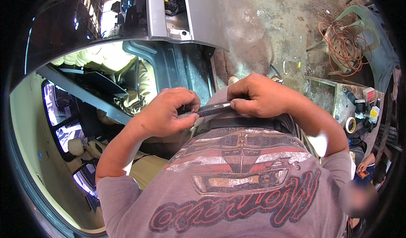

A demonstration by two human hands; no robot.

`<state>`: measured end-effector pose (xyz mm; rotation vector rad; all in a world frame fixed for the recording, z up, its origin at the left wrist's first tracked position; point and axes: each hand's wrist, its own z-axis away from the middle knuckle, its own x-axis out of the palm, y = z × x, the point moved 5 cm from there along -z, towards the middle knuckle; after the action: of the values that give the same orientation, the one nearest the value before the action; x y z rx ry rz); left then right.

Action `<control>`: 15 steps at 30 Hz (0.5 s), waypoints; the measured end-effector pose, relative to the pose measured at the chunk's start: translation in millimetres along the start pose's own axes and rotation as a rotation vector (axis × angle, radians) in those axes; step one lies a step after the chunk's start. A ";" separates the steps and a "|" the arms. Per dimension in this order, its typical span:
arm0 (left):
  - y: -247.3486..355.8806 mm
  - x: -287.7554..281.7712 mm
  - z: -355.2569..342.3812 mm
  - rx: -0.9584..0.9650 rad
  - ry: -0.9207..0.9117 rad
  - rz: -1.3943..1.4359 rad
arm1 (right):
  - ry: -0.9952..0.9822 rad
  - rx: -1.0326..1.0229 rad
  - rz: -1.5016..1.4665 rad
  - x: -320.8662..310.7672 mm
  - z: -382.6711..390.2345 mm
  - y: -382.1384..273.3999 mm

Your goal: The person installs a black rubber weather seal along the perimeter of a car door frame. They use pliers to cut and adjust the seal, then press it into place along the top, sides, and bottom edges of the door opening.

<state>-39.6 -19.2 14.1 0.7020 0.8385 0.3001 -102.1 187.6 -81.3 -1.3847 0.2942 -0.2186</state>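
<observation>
Head view, only one. Counts: two hands, one dark strip (210,109), one belt, one coil of orange cord (344,47), one pale green chair (372,31) under it, one yellow tape roll (347,126), one co-worker's hand (363,166) showing at the right edge.

Strip: narrow, up at the wearer's waist, just beyond the dark belt (243,124) in the picture. Long axis runs left–right, spanning from hand to hand; right end tilts slightly higher in the picture. A few light marks on the surface. Both ends partly covered by fingers.

Left hand (171,111): back of hand up, thumb and index pinching the strip's left end, other fingers curled in; their tips are hidden, can't tell if they touch it. Right hand (259,95): thumb along the right end, index bent over against it, pinching; remaining fingers folded, mostly out of sight. Elbows bent outward, forearms angled in toward each other.

Around: vehicle interior with cream seats at left, grey body panel (207,14) ahead, tape roll on a cluttered bench (341,96) at right.
</observation>
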 end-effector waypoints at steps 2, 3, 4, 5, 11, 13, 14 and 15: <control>-1.9 0.4 0.1 0.018 -0.002 -0.015 | -0.015 0.015 0.005 0.4 -0.5 -0.1; -2.9 0.5 0.7 0.027 -0.003 -0.022 | -0.022 0.023 0.008 0.4 -0.6 -0.3; -5.5 0.6 2.0 0.015 -0.001 -0.020 | -0.030 0.044 -0.008 0.0 -0.5 0.3; -8.6 0.5 3.9 0.004 0.001 -0.018 | -0.038 0.064 -0.024 -0.3 -0.2 1.0; -3.0 -2.1 4.4 -0.016 0.032 0.049 | -0.028 0.035 -0.031 1.7 -0.6 2.7; -6.0 -2.8 5.7 0.036 0.006 -0.030 | -0.032 0.033 -0.026 2.0 -0.9 2.6; -7.7 -2.9 6.4 0.044 -0.003 -0.055 | -0.032 0.034 -0.023 2.2 -1.0 3.1; -8.1 -2.5 6.9 0.053 -0.011 -0.079 | -0.033 0.035 -0.021 2.2 -0.8 3.2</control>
<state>-36.2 -29.5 13.4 0.7168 0.8641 0.2032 -100.4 186.7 -84.8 -1.3554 0.2477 -0.2167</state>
